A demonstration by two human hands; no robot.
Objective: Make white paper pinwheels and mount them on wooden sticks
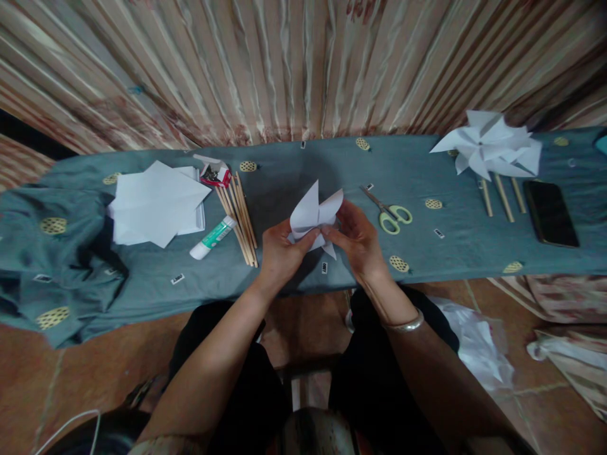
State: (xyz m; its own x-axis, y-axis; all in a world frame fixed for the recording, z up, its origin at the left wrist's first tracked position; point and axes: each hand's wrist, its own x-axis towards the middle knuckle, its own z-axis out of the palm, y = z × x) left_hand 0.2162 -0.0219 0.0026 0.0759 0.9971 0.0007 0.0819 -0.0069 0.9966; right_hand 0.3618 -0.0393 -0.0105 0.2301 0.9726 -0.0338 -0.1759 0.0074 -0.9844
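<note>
Between both hands, over the middle of the table, is a white paper pinwheel (pixel 307 210) with its blades curled up. My left hand (pixel 283 254) grips its left side, the thumb pressing near the centre. From the other side my right hand (pixel 356 239) is closed on it, thumb close to the left thumb and fingers behind the paper. Whether a pin is at the centre cannot be seen. Right of my right hand lie scissors (pixel 389 213) with pale green handles. Left of my left hand are several wooden sticks (pixel 241 218) and a green-and-white glue stick (pixel 213 237).
A stack of white paper (pixel 159 205) lies at the left, near a small open red-and-white box (pixel 215 172) of metal pins. Finished pinwheels (pixel 488 144) on sticks and a black phone (pixel 551 213) lie at the right. A pleated curtain (pixel 294 69) hangs behind the cloth-covered table (pixel 455 246).
</note>
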